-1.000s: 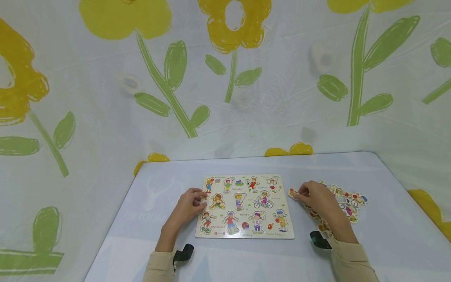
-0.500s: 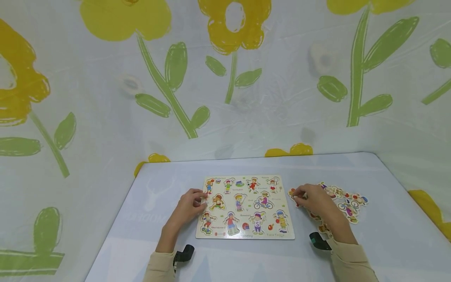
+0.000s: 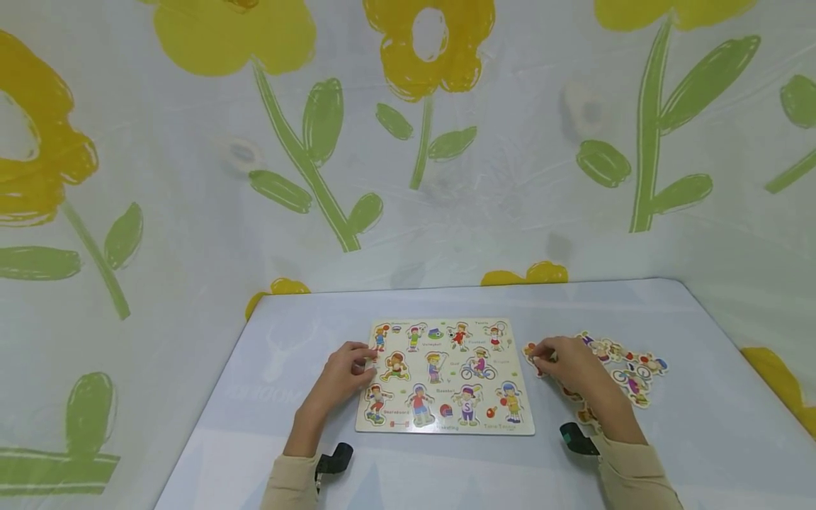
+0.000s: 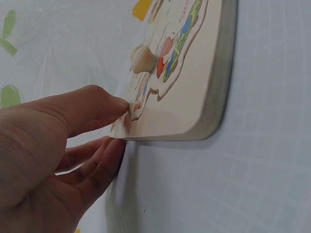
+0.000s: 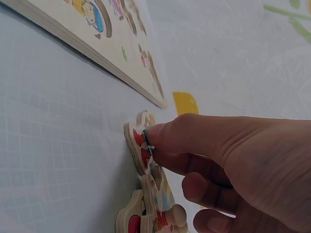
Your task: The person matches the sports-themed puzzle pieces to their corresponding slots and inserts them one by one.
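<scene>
In the head view a wooden picture puzzle board (image 3: 417, 368) lies flat, printed with sport figures. My left hand (image 3: 345, 374) holds its left edge. The left wrist view shows that thumb (image 4: 104, 104) over the top face and the fingertips against the rim. To the right of the board, my right hand (image 3: 574, 365) pinches a puzzle piece (image 3: 530, 350) between thumb and forefinger. Up close, this piece (image 5: 133, 138) has red shapes on it and stands tilted. The fingers hide part of it; its remaining picture is unclear.
Several loose puzzle pieces (image 3: 632, 386) lie heaped around and beyond my right hand. One nearby piece (image 5: 177, 216) carries a round wooden knob. A knob (image 4: 144, 59) also rises from the board. Behind the white table (image 3: 446, 471) hangs a flower-printed curtain (image 3: 484, 212).
My right hand has drawn slightly nearer the table's front, its thumb and forefinger settling lower on the piece. The left hand stays at the board's edge. The head view has tilted slightly.
</scene>
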A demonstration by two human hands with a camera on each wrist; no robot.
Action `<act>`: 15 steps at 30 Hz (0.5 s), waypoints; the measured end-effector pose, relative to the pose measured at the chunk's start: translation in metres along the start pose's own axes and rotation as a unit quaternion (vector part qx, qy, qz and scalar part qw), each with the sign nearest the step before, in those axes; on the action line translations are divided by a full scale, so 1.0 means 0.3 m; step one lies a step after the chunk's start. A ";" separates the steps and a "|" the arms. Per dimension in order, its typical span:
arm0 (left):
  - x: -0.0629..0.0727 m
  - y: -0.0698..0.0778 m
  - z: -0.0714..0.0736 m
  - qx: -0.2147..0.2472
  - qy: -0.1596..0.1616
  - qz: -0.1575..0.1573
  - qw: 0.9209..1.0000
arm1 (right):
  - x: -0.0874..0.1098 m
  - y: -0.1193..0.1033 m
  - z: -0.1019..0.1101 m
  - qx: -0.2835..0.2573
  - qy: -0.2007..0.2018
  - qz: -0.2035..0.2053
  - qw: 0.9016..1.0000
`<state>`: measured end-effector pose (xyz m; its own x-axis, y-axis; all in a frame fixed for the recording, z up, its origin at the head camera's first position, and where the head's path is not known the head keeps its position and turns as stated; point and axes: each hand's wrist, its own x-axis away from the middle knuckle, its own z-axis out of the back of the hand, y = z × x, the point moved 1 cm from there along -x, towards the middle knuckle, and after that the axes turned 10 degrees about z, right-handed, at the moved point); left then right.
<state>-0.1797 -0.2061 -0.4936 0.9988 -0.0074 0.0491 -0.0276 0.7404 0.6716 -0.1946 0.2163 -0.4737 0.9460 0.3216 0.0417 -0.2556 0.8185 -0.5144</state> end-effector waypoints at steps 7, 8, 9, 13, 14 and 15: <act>0.006 0.001 0.003 0.002 -0.003 0.006 1.000 | -0.001 -0.006 -0.004 0.006 0.005 0.005 1.000; 0.007 0.000 0.003 0.002 -0.003 0.007 1.000 | -0.001 -0.008 -0.004 0.007 0.005 0.005 1.000; 0.008 0.000 0.003 0.001 -0.004 0.008 1.000 | -0.001 -0.010 -0.004 0.009 0.004 0.006 1.000; 0.007 0.003 0.004 0.001 -0.005 0.006 1.000 | 0.001 -0.018 -0.001 0.016 0.001 0.012 1.000; 0.007 0.003 0.004 0.000 -0.005 0.005 1.000 | 0.002 -0.021 0.001 0.018 0.002 0.014 1.000; 0.006 0.004 0.005 -0.001 -0.005 0.004 1.000 | 0.003 -0.022 0.002 0.021 0.003 0.017 1.000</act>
<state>-0.1780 -0.2063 -0.4917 0.9981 -0.0073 0.0615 -0.0359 0.7414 0.6701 -0.1922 0.2114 -0.4697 0.9381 0.3458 0.0196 -0.2948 0.8268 -0.4790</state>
